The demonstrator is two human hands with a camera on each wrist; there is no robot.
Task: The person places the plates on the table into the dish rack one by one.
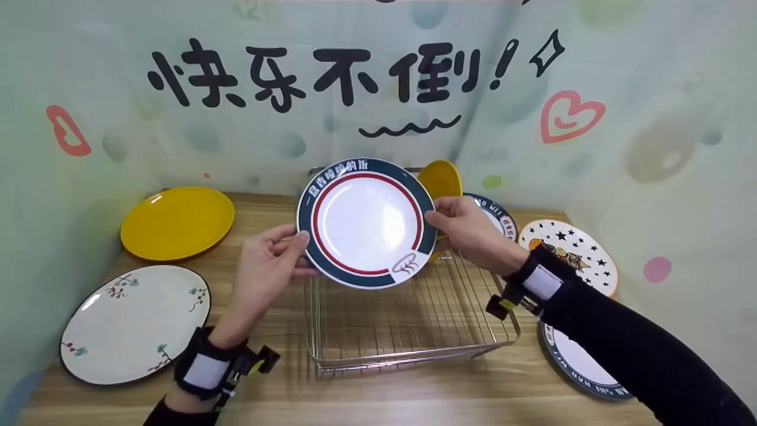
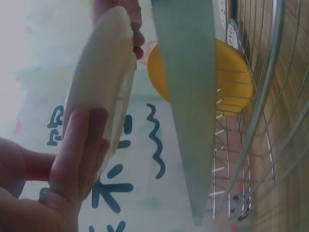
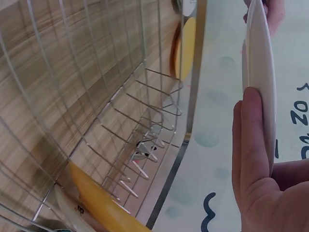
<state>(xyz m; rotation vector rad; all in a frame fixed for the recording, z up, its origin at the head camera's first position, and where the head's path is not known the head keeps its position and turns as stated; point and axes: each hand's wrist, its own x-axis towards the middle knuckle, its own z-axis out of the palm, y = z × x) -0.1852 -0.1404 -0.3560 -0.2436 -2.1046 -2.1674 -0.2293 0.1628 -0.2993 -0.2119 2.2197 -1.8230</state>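
A round white plate (image 1: pixel 364 225) with a dark teal rim and a red ring is held up above a metal wire rack (image 1: pixel 414 358), its face toward the head camera. My left hand (image 1: pixel 266 266) pinches its left edge, thumb on the front and fingers behind. At the opposite edge, my right hand (image 1: pixel 473 231) grips it the same way. Both wrist views show the plate (image 2: pixel 99 72) from the side or back, fingers against its underside. Behind the right hand, a yellow plate (image 1: pixel 440 177) stands upright in the rack's right part, partly hidden.
To the left lie a yellow plate (image 1: pixel 177 223) and a white plate with painted sprigs (image 1: pixel 136 325). On the right are a star-patterned plate (image 1: pixel 582 251) and blue-rimmed plates (image 1: pixel 582 355), partly covered by my arm. A printed cloth (image 1: pixel 331 136) hangs behind the wooden table (image 1: pixel 366 402).
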